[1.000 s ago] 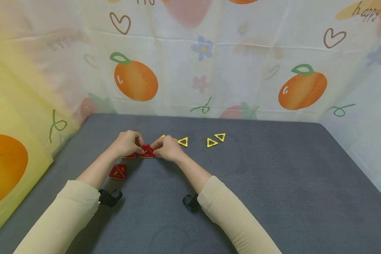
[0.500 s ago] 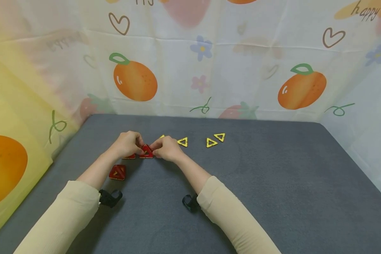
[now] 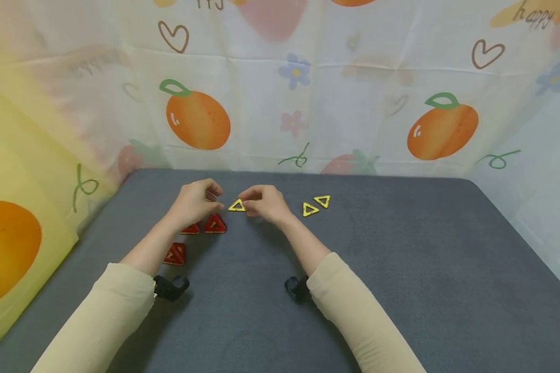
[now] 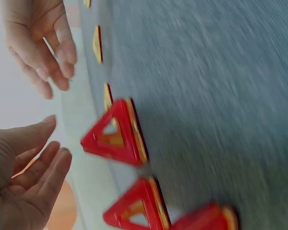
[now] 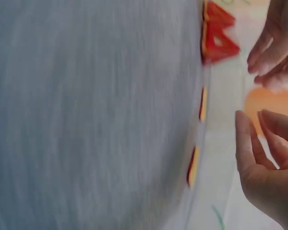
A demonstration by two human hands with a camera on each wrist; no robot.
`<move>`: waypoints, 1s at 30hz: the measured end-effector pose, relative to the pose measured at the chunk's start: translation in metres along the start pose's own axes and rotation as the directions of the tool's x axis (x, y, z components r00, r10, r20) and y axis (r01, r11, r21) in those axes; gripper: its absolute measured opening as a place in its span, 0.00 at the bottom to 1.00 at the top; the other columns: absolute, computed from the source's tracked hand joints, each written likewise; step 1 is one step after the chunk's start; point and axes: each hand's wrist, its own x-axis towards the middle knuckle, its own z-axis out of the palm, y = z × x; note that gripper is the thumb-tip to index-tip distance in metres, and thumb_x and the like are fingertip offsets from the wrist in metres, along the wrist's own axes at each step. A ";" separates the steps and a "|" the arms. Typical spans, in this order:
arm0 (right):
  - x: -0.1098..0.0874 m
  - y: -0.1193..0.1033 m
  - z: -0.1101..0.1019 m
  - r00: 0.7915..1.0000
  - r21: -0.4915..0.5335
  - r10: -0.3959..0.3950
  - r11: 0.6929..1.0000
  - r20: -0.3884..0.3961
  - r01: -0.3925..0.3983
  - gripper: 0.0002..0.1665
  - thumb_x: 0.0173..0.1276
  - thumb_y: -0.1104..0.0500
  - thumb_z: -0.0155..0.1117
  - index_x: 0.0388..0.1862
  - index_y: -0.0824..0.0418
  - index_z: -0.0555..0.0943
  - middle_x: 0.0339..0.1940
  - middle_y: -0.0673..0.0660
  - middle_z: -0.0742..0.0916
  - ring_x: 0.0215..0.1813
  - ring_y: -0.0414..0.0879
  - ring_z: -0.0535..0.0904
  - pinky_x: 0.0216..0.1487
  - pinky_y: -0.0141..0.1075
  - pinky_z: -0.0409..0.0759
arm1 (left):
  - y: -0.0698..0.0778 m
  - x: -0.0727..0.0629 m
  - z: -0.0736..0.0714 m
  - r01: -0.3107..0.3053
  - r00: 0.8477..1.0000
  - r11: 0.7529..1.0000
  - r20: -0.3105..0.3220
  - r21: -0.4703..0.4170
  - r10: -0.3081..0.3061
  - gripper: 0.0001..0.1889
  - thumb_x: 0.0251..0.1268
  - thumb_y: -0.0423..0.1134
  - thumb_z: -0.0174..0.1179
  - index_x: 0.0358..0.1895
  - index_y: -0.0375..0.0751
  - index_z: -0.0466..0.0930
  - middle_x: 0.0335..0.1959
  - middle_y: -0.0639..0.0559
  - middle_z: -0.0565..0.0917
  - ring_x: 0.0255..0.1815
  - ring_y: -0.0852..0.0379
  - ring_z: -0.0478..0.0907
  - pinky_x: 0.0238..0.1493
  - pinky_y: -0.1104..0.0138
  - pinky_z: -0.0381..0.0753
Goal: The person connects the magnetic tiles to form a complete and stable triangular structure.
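My left hand [image 3: 198,203] hovers above two red triangular pyramids built from magnetic tiles, its fingers loosely bent around nothing. Below its fingertips stands one red pyramid [image 3: 215,224]; a second red pyramid [image 3: 191,229] is partly covered by the hand. Nearer me, a third red pyramid [image 3: 175,254] is partly hidden by the left forearm. My right hand [image 3: 267,203], also holding nothing, is raised beside a flat yellow triangle tile [image 3: 237,206] and overlaps its right corner in the head view. In the left wrist view, a gap separates the left fingertips [image 4: 62,155] from the nearest pyramid.
Two more yellow triangle tiles [image 3: 310,209] lie flat to the right of the right hand. The grey table [image 3: 401,269] ends at the back against a fruit-printed cloth [image 3: 326,119]. A black strap mount sits on each wrist.
Both hands have let go of the red pyramid, lifted and moved apart, the right one going rightward. The pyramid stays standing. The right hand now covers a yellow tile seen before.
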 end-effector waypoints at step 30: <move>-0.024 0.080 -0.161 0.953 -0.317 0.182 0.914 -0.242 -0.255 0.26 0.74 0.53 0.59 0.67 0.60 0.74 0.68 0.66 0.76 0.67 0.63 0.72 0.65 0.53 0.75 | 0.020 0.051 0.029 0.094 0.978 0.993 0.179 0.069 -0.105 0.22 0.71 0.34 0.57 0.67 0.34 0.71 0.67 0.31 0.74 0.70 0.34 0.67 0.66 0.48 0.74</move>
